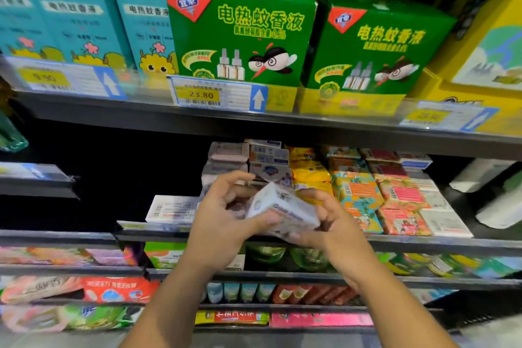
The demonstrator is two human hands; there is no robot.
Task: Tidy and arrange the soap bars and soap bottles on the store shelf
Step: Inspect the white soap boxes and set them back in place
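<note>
Our fingers (231,181) are wrapped round one white soap box (285,210). The left hand (223,217) grips its near end with the thumb laid across the front face, and the right hand (336,230) cups the far end from beneath. We hold the box tilted, clear of the boards, just in front of the soap shelf (423,243) and its stacks.

We judge it a light, stiff carton round a solid bar. It should keep its shape under a firm pinch, though the glossy card may slide and the corners could dent. The broad flat faces or the two short ends look like the surest places to take it; the thin edges offer little purchase.

Behind our hands the boxed soap bars (268,169) stand piled unevenly. Yellow soap packs (309,175) are beside them, then orange and teal cartons (356,192) and pink cartons (401,195) further right. One flat white carton (172,209) lies apart at the left. On the shelf above stand green mosquito-liquid boxes (240,34) over a price label (202,94).
</note>
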